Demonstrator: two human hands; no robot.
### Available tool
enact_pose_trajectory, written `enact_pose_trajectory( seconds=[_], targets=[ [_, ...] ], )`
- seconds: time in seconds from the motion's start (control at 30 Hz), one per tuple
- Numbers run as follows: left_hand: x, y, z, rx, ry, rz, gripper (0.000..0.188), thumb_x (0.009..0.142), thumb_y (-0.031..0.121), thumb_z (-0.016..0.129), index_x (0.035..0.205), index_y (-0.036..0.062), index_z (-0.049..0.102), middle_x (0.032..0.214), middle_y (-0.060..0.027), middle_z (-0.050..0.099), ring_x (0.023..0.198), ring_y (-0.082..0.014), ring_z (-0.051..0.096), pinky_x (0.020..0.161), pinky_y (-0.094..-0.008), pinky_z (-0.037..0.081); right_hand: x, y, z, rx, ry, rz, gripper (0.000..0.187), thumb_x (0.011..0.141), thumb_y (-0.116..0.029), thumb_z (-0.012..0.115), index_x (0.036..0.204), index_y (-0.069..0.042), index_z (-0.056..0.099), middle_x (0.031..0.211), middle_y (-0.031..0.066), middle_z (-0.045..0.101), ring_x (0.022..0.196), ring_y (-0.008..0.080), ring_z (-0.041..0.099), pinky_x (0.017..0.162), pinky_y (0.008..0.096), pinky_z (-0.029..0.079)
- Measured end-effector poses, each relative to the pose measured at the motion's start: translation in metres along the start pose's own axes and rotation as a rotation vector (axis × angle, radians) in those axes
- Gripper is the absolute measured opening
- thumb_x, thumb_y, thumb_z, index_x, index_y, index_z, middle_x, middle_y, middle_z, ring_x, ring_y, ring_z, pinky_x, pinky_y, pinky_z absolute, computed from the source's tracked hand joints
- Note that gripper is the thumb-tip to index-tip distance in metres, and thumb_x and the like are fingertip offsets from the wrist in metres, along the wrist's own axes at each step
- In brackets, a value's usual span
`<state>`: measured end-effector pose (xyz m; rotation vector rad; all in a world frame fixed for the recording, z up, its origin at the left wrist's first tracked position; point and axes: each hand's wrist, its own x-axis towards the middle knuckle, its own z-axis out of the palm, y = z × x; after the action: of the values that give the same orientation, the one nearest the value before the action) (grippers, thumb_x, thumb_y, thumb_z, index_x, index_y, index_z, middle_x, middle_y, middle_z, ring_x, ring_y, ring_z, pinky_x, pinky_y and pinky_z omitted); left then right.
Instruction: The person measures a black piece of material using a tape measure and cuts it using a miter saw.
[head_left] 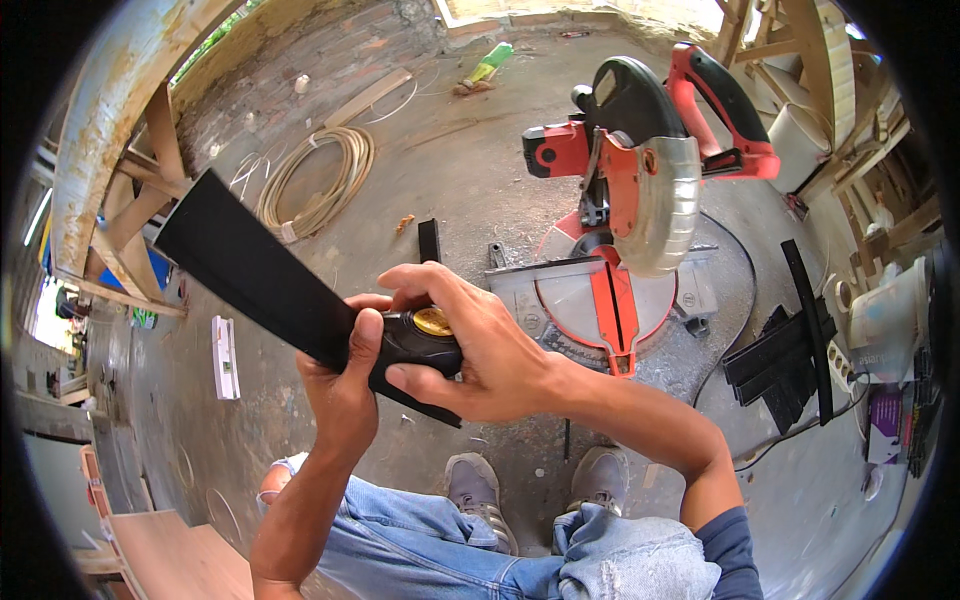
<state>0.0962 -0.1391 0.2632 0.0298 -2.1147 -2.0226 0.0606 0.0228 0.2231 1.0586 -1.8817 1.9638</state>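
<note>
My left hand [340,395] is closed round a long black profile strip [250,270], its thumb on top. The strip slants from the upper left down to just below my hands. My right hand [480,345] grips a black tape measure [418,350] with a round yellow label, resting against the strip's lower part. Any blade drawn out of the tape measure cannot be made out. Ahead and to the right, a red and black mitre saw [625,200] stands on the floor with its head raised. A short black offcut [429,241] lies just beyond my hands.
Several black strip pieces [785,365] are piled at the right, near a dark cable [735,455]. A coil of hose or cable [320,180] lies at the far left. There is a white profile piece [225,358] on the left floor. Wooden framing [140,200] stands left.
</note>
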Motion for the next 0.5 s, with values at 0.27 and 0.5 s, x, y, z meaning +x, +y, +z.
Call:
enact_pose_trajectory(
  seconds=[0.27,0.5],
  targets=[
    [0.008,-0.01,-0.023,0.019,-0.011,-0.125,0.012,0.092,0.014,0.075,0.092,0.004,0.068,0.082,0.0027,0.064,0.078,-0.0074,0.059,0.073,-0.0232,0.047,-0.015,0.018,0.016,-0.057,-0.08,0.045,0.055,0.087,-0.019,0.072,0.129,-0.001,0.042,0.111,0.0216,0.051,0.097,0.0398,0.057,0.085,0.0453,0.048],
    [0.043,0.0,-0.054,-0.075,0.034,-0.085,0.018,0.087,0.018,0.079,0.091,0.005,0.067,0.081,-0.0009,0.063,0.073,-0.0135,0.06,0.068,-0.0281,0.049,-0.15,0.055,-0.012,-0.292,-0.113,0.389,0.051,0.092,-0.012,0.065,0.139,-0.008,0.044,0.124,0.0229,0.049,0.112,0.042,0.052,0.099,0.0453,0.044]
  ],
)
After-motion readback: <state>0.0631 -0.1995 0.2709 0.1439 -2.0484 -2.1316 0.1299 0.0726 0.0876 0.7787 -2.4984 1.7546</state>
